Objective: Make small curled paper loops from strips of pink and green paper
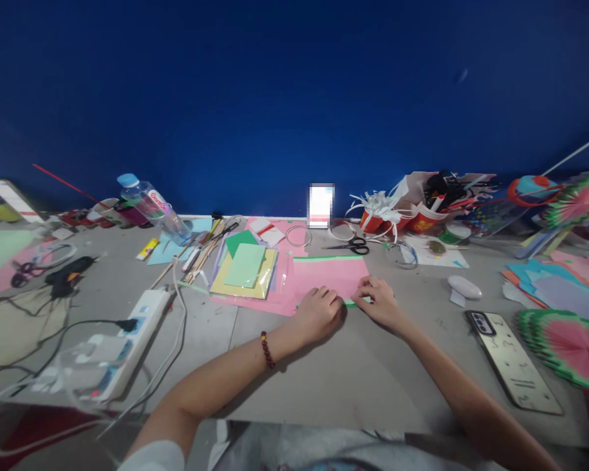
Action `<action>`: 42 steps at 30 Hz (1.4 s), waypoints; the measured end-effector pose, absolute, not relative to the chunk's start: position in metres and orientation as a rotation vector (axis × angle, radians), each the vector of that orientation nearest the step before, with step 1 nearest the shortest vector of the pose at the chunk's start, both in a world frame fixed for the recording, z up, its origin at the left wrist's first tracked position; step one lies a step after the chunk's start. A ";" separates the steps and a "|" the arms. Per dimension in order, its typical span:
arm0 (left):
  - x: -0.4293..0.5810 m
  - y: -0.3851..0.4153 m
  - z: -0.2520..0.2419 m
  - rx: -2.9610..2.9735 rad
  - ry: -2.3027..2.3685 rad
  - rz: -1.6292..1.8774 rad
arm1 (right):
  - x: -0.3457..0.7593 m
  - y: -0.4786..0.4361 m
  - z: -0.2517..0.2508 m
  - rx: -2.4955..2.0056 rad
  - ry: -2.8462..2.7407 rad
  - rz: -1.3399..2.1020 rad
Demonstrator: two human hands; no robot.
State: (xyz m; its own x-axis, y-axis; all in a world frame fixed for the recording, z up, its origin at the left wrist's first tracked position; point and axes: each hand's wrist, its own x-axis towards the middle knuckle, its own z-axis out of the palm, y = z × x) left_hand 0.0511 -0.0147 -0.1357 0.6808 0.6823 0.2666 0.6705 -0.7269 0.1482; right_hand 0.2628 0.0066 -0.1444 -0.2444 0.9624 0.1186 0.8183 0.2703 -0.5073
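A sheet of pink paper [331, 269] with green strips along its far and near edges lies flat on the grey table in front of me. My left hand [319, 313], fingers curled together, presses on the near edge of this paper. At the near right corner, my right hand [380, 302] pinches the green-edged border between thumb and fingers. Its fingertips partly hide the green strip [349, 305]. Just left of the paper, a clear packet of coloured paper [243, 271] rests on more pink sheets. Black scissors [351, 246] lie beyond the far edge.
A lit phone [321, 206] leans on the blue wall. To the left are a power strip [132, 343] with cables and a tilted water bottle [154, 206]. On the right lie a patterned phone [514, 363], a glue-tape-like white object [464, 288] and watermelon-coloured paper fans [564, 347].
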 end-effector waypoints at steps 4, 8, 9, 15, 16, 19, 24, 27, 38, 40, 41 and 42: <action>0.051 -0.014 -0.139 2.826 1.140 0.522 | 0.262 0.006 -0.143 -1.620 -2.149 0.484; 0.051 -0.014 -0.139 2.810 1.123 0.530 | 0.262 0.006 -0.144 -1.621 -2.158 0.469; 0.051 -0.014 -0.139 2.810 1.119 0.534 | 0.262 0.006 -0.144 -1.622 -2.157 0.466; 0.052 -0.014 -0.138 2.777 1.139 0.556 | 0.262 0.005 -0.146 -1.637 -2.147 0.450; 0.052 -0.014 -0.138 2.773 1.140 0.558 | 0.262 0.005 -0.146 -1.637 -2.148 0.447; 0.052 -0.014 -0.138 2.760 1.144 0.564 | 0.262 0.004 -0.145 -1.635 -2.160 0.447; 0.052 -0.014 -0.137 2.748 1.153 0.567 | 0.265 0.005 -0.145 -1.613 -2.158 0.465; 0.052 -0.014 -0.137 2.753 1.153 0.559 | 0.265 0.005 -0.145 -1.620 -2.144 0.489; 0.052 -0.014 -0.141 2.778 1.136 0.602 | 0.264 0.006 -0.145 -1.649 -2.121 0.501; 0.052 -0.014 -0.141 2.776 1.138 0.611 | 0.264 0.006 -0.145 -1.651 -2.117 0.507; 0.052 -0.014 -0.141 2.776 1.138 0.614 | 0.264 0.006 -0.145 -1.655 -2.117 0.510; 0.053 -0.014 -0.141 2.777 1.137 0.616 | 0.263 0.006 -0.144 -1.662 -2.118 0.512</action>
